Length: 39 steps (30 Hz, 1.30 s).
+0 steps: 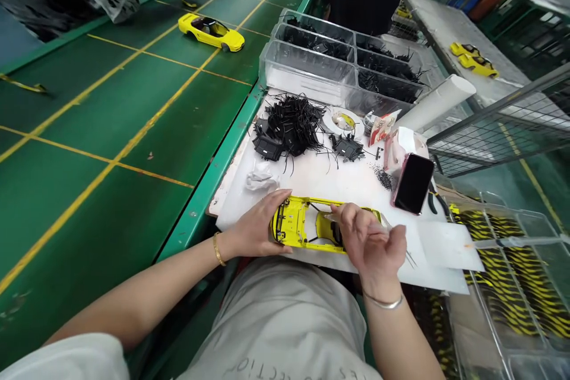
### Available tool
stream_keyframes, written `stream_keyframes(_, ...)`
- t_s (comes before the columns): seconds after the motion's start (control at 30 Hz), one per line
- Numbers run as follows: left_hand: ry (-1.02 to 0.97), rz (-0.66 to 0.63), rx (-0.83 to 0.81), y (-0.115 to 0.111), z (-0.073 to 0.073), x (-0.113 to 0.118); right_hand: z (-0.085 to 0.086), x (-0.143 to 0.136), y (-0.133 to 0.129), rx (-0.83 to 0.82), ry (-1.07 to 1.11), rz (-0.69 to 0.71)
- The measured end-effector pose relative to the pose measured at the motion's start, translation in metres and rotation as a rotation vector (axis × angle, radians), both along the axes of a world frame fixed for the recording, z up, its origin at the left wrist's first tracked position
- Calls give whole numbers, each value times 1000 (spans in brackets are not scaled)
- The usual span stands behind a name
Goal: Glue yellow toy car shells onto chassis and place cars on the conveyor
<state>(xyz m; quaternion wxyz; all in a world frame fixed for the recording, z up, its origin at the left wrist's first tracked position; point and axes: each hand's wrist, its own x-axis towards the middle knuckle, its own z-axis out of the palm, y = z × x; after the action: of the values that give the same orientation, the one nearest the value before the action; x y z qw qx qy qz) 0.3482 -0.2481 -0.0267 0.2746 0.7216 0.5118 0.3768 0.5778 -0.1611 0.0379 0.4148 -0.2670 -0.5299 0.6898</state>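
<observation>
A yellow car (291,222) is lying on the white board (307,177), on the near side of the black heap (294,122). The left hand (249,227) is clasping one end of the car, its digits pressing against both long sides. The right hand (374,243), farther right of the heap, is reaching over the other end with its fingers curling inward and its thumb standing apart; whether they are pinching anything I cannot tell. Just right of the heap, a ring (327,122) and a small black cluster (347,147) are lying. Farther right of it, a phone (414,184) is leaning. Behind the heap, a clear tray (307,65) is holding more black parts. Left of the heap and beyond it, a second car (211,32) is sitting on the green belt (178,130).
</observation>
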Motion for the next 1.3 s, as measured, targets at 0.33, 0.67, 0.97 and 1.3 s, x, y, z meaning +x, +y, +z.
stream_keyframes(0.33, 28, -3, -4, 0, 3, 1, -5, -2, -1, 3, 45, 54)
stream_keyframes(0.67, 41, 6, 29, -1, 0, 0, -4, -2, -3, 9, 95, 84)
stream_keyframes(0.97, 35, 5, 58, 0, 0, 0, -5, -3, 0, -17, 89, 72)
stream_keyframes(1.3, 46, 2, 57, 0, 1, -1, 5, 8, -16, -126, 55, 95)
